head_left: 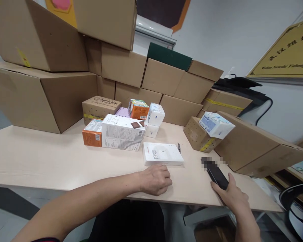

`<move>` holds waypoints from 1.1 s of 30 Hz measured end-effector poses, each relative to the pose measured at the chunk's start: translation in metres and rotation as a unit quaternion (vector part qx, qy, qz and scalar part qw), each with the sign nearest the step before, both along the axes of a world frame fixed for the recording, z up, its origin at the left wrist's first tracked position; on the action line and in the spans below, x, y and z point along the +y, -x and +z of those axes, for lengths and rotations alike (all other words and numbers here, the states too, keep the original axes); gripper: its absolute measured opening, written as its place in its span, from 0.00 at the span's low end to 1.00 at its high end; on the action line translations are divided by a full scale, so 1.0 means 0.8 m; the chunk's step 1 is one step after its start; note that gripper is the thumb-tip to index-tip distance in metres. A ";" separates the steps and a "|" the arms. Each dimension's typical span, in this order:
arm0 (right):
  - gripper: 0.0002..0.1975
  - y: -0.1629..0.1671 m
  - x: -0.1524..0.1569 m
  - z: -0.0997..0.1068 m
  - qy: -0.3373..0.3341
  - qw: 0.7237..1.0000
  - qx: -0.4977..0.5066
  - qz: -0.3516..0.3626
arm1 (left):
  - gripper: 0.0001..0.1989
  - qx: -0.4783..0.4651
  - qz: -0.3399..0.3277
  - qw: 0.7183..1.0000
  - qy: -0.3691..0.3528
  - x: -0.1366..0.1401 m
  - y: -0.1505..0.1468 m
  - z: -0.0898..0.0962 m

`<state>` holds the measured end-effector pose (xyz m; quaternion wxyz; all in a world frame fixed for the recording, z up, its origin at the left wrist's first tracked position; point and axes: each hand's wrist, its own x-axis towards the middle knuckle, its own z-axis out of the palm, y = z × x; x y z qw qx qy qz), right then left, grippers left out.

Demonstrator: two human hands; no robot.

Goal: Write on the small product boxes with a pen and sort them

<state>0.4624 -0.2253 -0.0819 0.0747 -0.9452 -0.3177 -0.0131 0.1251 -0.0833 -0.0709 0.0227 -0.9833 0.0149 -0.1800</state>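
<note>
My left hand (155, 179) rests on the table in a loose fist, fingers curled under, with nothing showing in it. Just beyond it lies a flat white power bank box (164, 154), apart from or barely clear of my knuckles. At the right, my right hand (232, 196) grips the near end of a black phone (217, 175) between thumb and fingers. The phone slants up and left over the table; its far end is blurred out. A dark pen (179, 148) lies against the right side of the power bank box.
Left of centre stand a white carton (122, 132), orange boxes (92, 134) and tissue packs (156, 114). A tissue pack (215, 124) sits on a small brown box (198, 134) at the right. Large cardboard boxes (164, 77) wall the back of the table (40, 161).
</note>
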 end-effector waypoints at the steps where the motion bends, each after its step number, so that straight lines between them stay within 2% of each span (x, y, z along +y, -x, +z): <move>1: 0.54 0.004 0.005 0.002 0.008 1.000 0.005 -0.017 | 0.06 0.004 0.000 1.000 -0.002 0.000 -0.001 -0.002; 3: 0.53 0.011 0.012 0.004 0.006 0.999 0.010 -0.032 | 0.06 0.002 0.007 1.000 -0.002 0.001 -0.002 -0.006; 6: 0.51 0.022 0.018 0.000 -0.041 0.999 -0.005 -0.005 | 0.04 -0.006 0.014 1.000 0.001 0.002 -0.002 -0.008; 11: 0.52 0.055 0.021 -0.005 -0.172 0.984 -0.007 0.037 | 0.05 0.003 0.042 0.999 0.012 0.000 -0.001 -0.007; 14: 0.52 0.091 0.029 0.004 -0.278 0.959 0.036 0.040 | 0.06 0.038 0.076 0.995 0.043 -0.005 -0.006 0.003; 17: 0.50 0.134 0.049 0.015 -0.371 0.924 0.074 0.062 | 0.11 0.028 0.125 0.980 0.154 -0.007 -0.021 0.017; 19: 0.49 0.161 0.065 0.019 -0.415 0.901 0.090 0.093 | 0.20 -0.026 0.168 0.948 0.271 -0.005 -0.033 0.022; 20: 0.48 0.172 0.072 0.019 -0.431 0.890 0.101 0.105 | 0.24 -0.058 0.188 0.923 0.331 -0.003 -0.038 0.022; 22: 0.46 0.191 0.082 0.017 -0.448 0.877 0.127 0.120 | 0.33 -0.122 0.217 0.867 0.432 0.001 -0.044 0.016; 24: 0.44 0.202 0.086 0.012 -0.448 0.872 0.148 0.126 | 0.38 -0.172 0.221 0.825 0.490 0.003 -0.044 0.005; 26: 0.44 0.206 0.084 0.008 -0.444 0.873 0.152 0.132 | 0.41 -0.200 0.200 0.814 0.508 0.001 -0.042 -0.004; 29: 0.45 0.206 0.078 0.004 -0.430 0.880 0.148 0.135 | 0.43 -0.216 0.165 0.814 0.513 -0.004 -0.039 -0.007; 33: 0.45 0.207 0.076 0.006 -0.415 0.887 0.146 0.143 | 0.43 -0.200 0.177 0.808 0.525 -0.005 -0.038 0.000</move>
